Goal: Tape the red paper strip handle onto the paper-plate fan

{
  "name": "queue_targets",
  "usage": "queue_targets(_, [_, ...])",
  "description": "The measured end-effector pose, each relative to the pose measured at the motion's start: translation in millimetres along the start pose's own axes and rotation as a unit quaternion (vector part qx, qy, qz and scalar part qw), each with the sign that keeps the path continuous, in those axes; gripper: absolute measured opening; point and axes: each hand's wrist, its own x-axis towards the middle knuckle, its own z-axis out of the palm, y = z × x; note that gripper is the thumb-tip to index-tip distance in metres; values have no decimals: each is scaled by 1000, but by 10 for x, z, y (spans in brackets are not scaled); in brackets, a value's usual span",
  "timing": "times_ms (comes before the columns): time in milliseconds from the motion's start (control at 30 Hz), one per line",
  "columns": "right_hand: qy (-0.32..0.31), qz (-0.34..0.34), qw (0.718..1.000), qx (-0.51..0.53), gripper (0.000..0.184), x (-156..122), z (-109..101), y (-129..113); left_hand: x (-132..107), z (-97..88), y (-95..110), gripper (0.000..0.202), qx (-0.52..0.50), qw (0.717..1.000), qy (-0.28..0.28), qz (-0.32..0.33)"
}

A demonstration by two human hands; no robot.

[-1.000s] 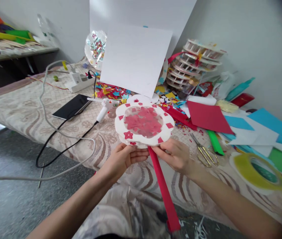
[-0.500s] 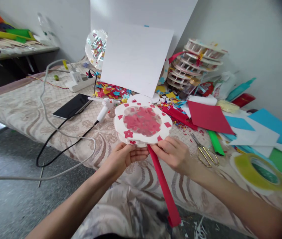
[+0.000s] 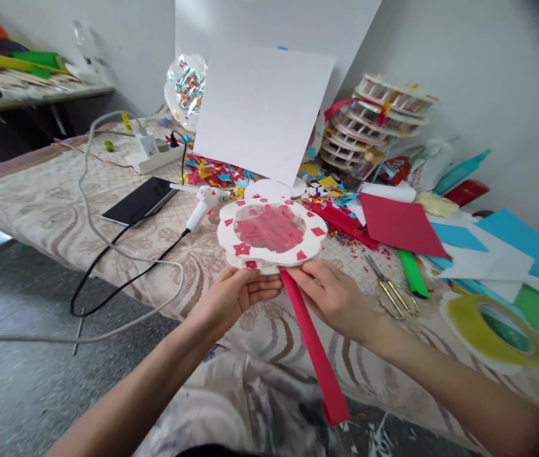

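Between my hands is a white scalloped paper disc (image 3: 314, 240) with red cut-out shapes around its rim and red pieces behind a clear round centre. My left hand (image 3: 238, 293) grips its near left edge, thumb on top and fingers curled beneath. My right hand (image 3: 333, 292) pinches the near edge on the right, beside the spot where a red paper strip (image 3: 310, 336) comes out from under the disc. That strip hangs down past the table edge, its lower end curled. How the strip joins the disc is hidden by the rim and my fingers.
A white glue gun (image 3: 197, 212) and a black tablet-like slab (image 3: 138, 202) lie left, among cables. Scissors (image 3: 394, 292), a tape roll (image 3: 495, 330) and coloured paper (image 3: 400, 222) are right. Behind stand a white board (image 3: 264, 108) and stacked white tiered rings (image 3: 374, 120).
The disc's near edge has risen slightly, so its top looks flatter. My right hand has shifted up a little with it. Both hands keep their hold.
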Motion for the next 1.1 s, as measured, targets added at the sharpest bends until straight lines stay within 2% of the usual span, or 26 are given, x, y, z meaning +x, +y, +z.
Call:
queue_targets(200, [-40,58,997,38,29,24,8,-85,14,13,-9,17,-13,1000,-1,11])
queue_targets(333, [-37,82,996,-3,30,45,36,-130,41,-11,-6,19,-8,1000,-3,8])
queue_targets(400, [-70,103,991,-56,28,59,44,-153,40,-7,-11,20,-5,1000,2,8])
queue_targets(500, [-155,136,973,-108,32,82,45,-163,36,8,-23,22,-3,1000,8,18])
queue_targets(567, [-204,156,962,-93,41,91,49,-139,51,7,-25,23,-2,1000,6,30])
queue_targets(667, [-240,185,953,4,53,71,80,-75,105,-23,-15,24,-2,999,1,32])
queue_targets(767, [-201,184,956,109,59,13,143,-28,158,-56,1,27,-8,1000,-3,5])
queue_targets(900, [-117,155,975,104,50,-58,250,-30,161,-51,-6,28,-17,1000,-12,-10])
queue_targets(1000, [-121,179,971,101,47,-78,303,-46,137,-34,-27,27,-19,1000,-13,3])
queue_targets(1100, [-147,198,958,146,45,-75,309,-47,129,-54,-40,27,-20,1000,2,5])
